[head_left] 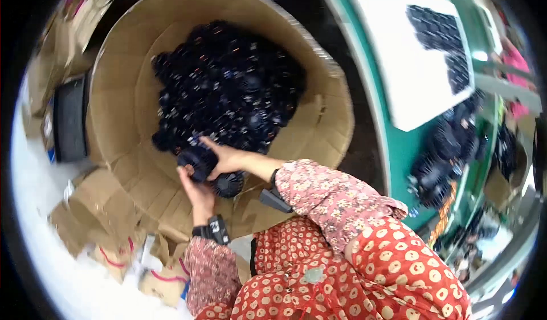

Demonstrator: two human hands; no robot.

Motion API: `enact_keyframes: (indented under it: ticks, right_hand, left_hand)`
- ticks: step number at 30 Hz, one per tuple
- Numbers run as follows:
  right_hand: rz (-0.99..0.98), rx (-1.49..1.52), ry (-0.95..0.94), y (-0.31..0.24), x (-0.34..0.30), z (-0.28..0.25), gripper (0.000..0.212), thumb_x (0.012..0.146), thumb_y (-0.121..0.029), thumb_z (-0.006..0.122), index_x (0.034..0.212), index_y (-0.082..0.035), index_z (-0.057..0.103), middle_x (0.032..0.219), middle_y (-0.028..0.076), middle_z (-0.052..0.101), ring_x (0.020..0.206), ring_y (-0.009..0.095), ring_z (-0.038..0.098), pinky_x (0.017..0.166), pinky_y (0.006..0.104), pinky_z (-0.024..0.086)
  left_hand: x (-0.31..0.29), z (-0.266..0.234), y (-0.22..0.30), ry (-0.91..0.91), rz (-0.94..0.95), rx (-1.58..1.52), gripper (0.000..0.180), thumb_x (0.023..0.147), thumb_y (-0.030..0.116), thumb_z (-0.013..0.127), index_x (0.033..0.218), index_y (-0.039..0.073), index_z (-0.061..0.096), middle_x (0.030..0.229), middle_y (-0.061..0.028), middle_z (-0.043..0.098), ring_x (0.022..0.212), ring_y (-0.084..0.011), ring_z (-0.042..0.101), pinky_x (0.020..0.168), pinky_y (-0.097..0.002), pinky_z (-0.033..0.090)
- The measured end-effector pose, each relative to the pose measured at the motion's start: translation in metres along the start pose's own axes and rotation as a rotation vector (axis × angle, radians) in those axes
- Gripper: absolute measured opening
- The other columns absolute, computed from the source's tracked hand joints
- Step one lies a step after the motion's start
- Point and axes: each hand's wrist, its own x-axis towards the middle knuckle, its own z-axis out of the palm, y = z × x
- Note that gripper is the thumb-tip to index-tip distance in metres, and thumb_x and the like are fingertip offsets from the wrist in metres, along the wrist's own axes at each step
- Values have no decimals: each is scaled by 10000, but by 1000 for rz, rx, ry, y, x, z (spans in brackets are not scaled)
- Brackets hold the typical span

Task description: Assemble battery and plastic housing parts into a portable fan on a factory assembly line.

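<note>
Over the near side of a big cardboard box point(333, 120), my left hand point(198, 193) and my right hand point(229, 159) are closed around a black round ribbed part point(196, 161). The left hand grips from below, the right from the right side. Another black ribbed part point(229, 185) shows just under my right wrist; whether a hand also holds it, I cannot tell. Beyond my hands, a large heap of dark parts point(228, 86) with small shiny bits lies in the box.
To the right runs a green-topped table point(393, 155) with a white tray point(399, 63) partly filled with rows of dark pieces. Several black ribbed parts point(436, 172) lie on its near end. Flattened cardboard point(102, 197) and a black crate point(70, 120) stand left of the box.
</note>
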Motion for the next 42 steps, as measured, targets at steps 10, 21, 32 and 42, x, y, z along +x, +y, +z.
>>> enact_keyframes:
  ticks: [10,21,32,42]
  right_hand:
    - [-159,-132,682,-150,-408,-65,1146,737,-273,819,1591,-257,55,1393,286,400,1198,507,529,988,492,497]
    - [-417,241,1398,-22,-609,-96,1193,711,-37,834,1602,-153,49,1490,183,435,1326,230,484,1097,353,408]
    - [-267,494,1294,46,-671,-133,1050,734,-243,855,1553,-6,243,1551,233,353,1440,298,347,1177,381,280]
    - [-12,519,1102,84,-718,-178,954,782,-272,800,1531,26,290,1384,361,488,1278,352,537,1083,386,393]
  left_hand:
    - [-237,224,37,-853,-44,54,788,965,641,453,1509,84,336,1479,-109,458,1346,-280,465,1127,-442,377]
    - [-375,428,-93,-1304,-219,612,604,1000,348,564,1475,29,373,1297,-75,558,1197,-141,526,1046,-302,400]
    - [-351,452,-159,-1029,174,482,148,995,170,598,1033,26,591,981,-3,623,881,-62,554,830,-221,457]
    - [-260,400,-84,-923,187,504,108,966,111,611,1046,39,616,957,-16,655,854,-92,621,765,-234,514]
